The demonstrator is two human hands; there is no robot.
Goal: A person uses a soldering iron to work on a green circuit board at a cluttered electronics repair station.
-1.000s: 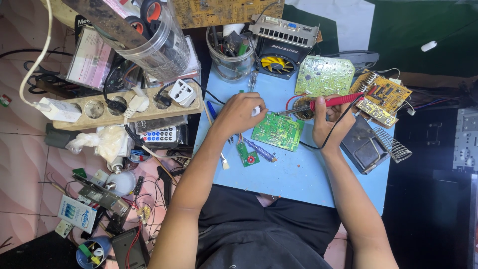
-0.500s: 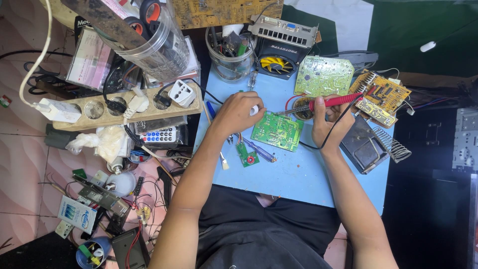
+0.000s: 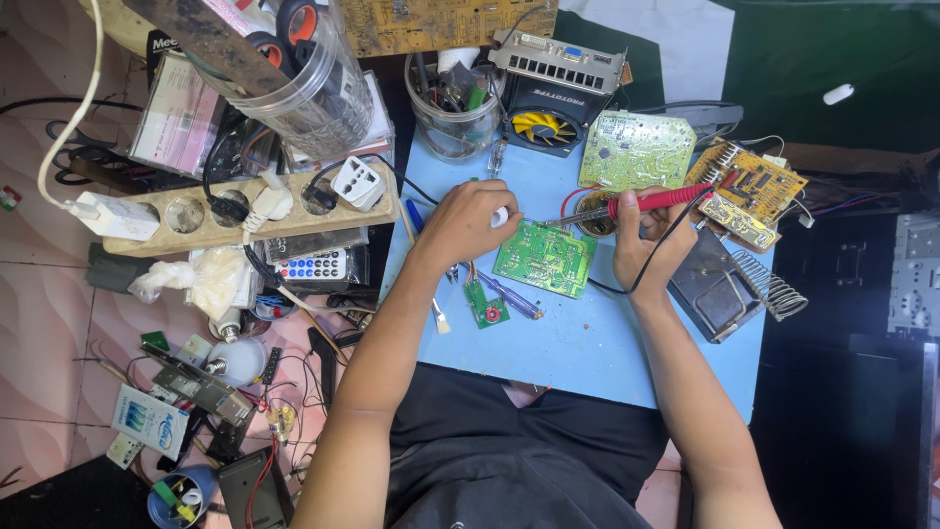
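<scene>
A green circuit board [image 3: 544,259] lies on the blue table [image 3: 587,343]. My right hand [image 3: 648,240] grips a red-handled soldering iron [image 3: 658,202], whose metal tip points left over the board's top edge. My left hand [image 3: 466,221] is closed at the board's left corner and pinches a small white thing that I cannot make out. A small green board with a red part [image 3: 486,304] and a blue-handled tool [image 3: 509,294] lie just below my left hand.
At the table's back stand a clear tub of tools [image 3: 452,108], a fan card [image 3: 554,90], a pale green board [image 3: 634,149] and a yellow board [image 3: 749,194]. A coiled iron stand [image 3: 769,284] sits right. A power strip [image 3: 245,206], remote [image 3: 313,264] and clutter lie left.
The soldering iron's tip has swung left, from the small tin toward the green board's top edge. My left hand stays at the board's corner.
</scene>
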